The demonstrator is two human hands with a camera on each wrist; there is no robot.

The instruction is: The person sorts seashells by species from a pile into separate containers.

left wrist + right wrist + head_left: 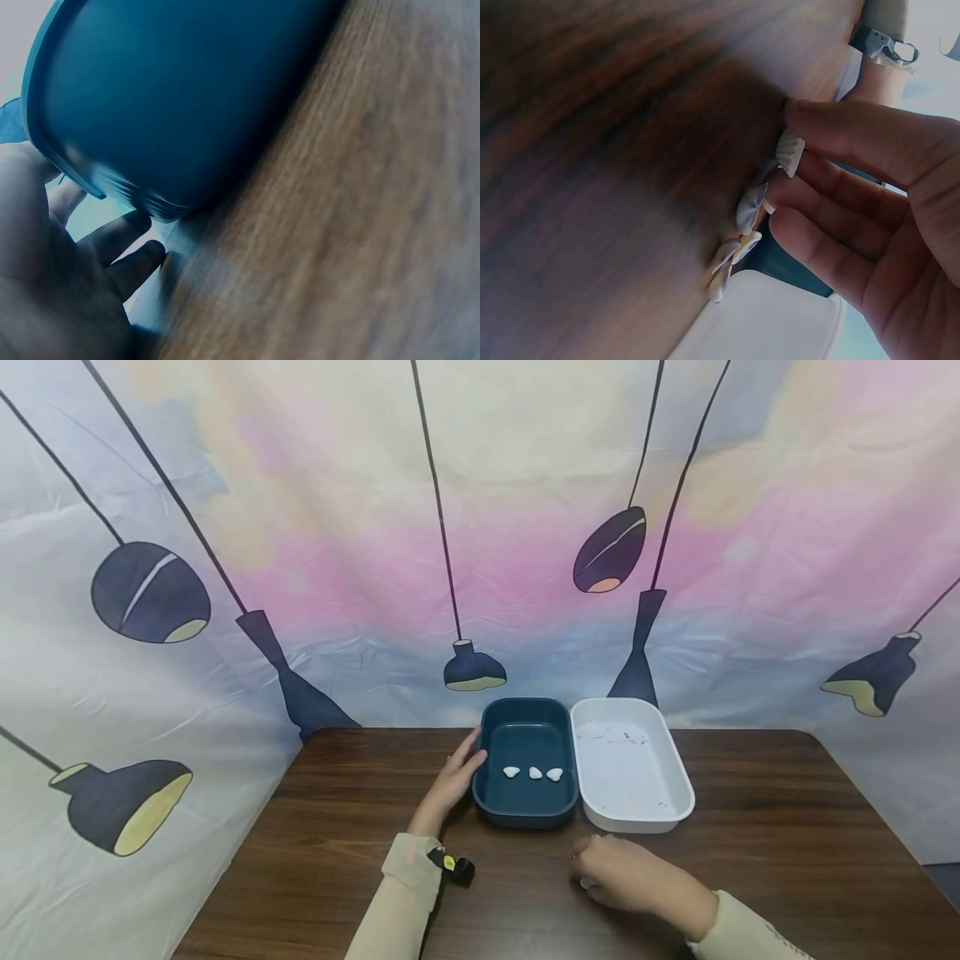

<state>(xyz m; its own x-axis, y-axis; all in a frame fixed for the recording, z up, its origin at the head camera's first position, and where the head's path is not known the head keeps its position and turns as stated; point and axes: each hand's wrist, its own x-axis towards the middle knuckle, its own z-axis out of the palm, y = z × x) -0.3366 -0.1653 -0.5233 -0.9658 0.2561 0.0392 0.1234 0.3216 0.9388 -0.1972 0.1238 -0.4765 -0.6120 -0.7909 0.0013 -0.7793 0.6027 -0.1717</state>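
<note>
Three small white seashells (535,773) lie in a row inside the dark teal tray (525,814). Against that tray's left side rests my left hand (448,781), its fingers (120,236) fairly straight along the outer wall. My right hand (626,872) is low over the table, in front of the white tray (637,825). Between its thumb and fingers it pinches a ribbed white seashell (789,152). Several more seashells (750,208) lie on the table beside the fingertips in the right wrist view; the hand hides most of them from the head view.
The two trays stand side by side at the back of the brown wooden table (337,860). Small dark marks show on the white tray's floor. Behind the table hangs a cloth backdrop (360,527) printed with lamps. A black strap device (453,866) is on the left wrist.
</note>
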